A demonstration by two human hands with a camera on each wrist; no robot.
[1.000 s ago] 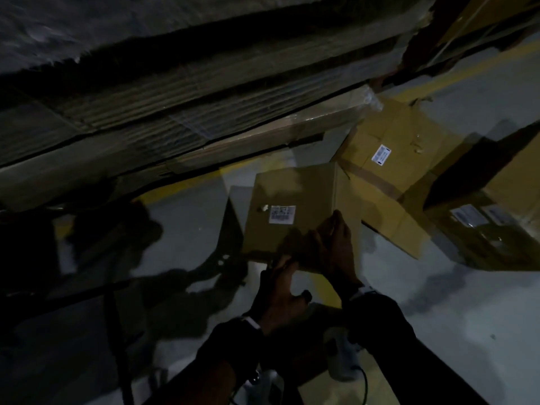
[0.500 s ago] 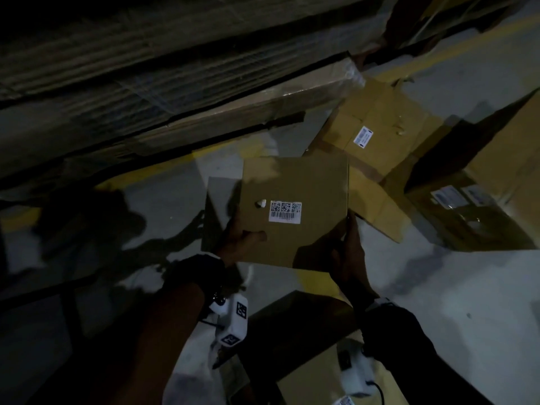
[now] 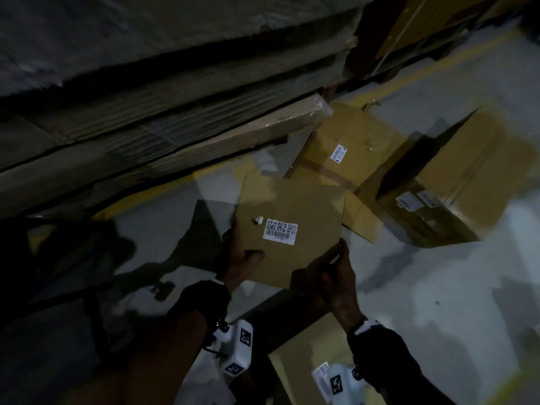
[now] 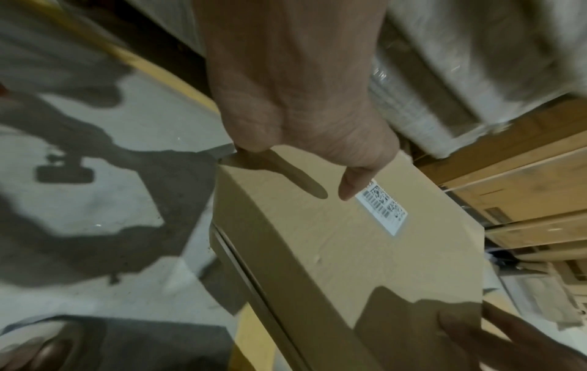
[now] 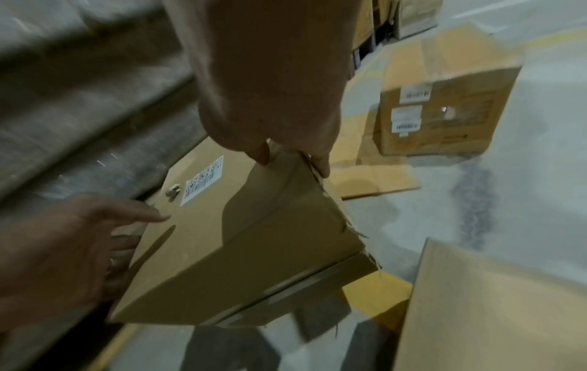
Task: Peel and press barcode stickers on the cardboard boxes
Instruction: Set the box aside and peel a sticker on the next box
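Observation:
I hold a flat brown cardboard box [image 3: 304,217] above the floor with both hands. A white barcode sticker [image 3: 280,232] lies flat on its top face, with a small white scrap [image 3: 258,220] stuck beside it. My left hand [image 3: 241,258] grips the box's left edge, thumb on top and fingers underneath. My right hand [image 3: 336,273] grips the near right corner. In the left wrist view the thumb [image 4: 352,185] lies just short of the sticker [image 4: 383,208]. In the right wrist view my fingers [image 5: 317,160] pinch the box's edge [image 5: 241,226].
Flattened cardboard [image 3: 344,159] with a white label lies on the grey floor beyond. A larger labelled box [image 3: 455,194] stands at right. Another box [image 3: 309,363] sits near my feet. Wrapped stacks of cardboard [image 3: 163,112] fill the left and back. Yellow floor lines [image 3: 163,194] run past them.
The box came up off the floor, and my left hand moved from its near edge to its left edge. My right hand stays at the near right corner.

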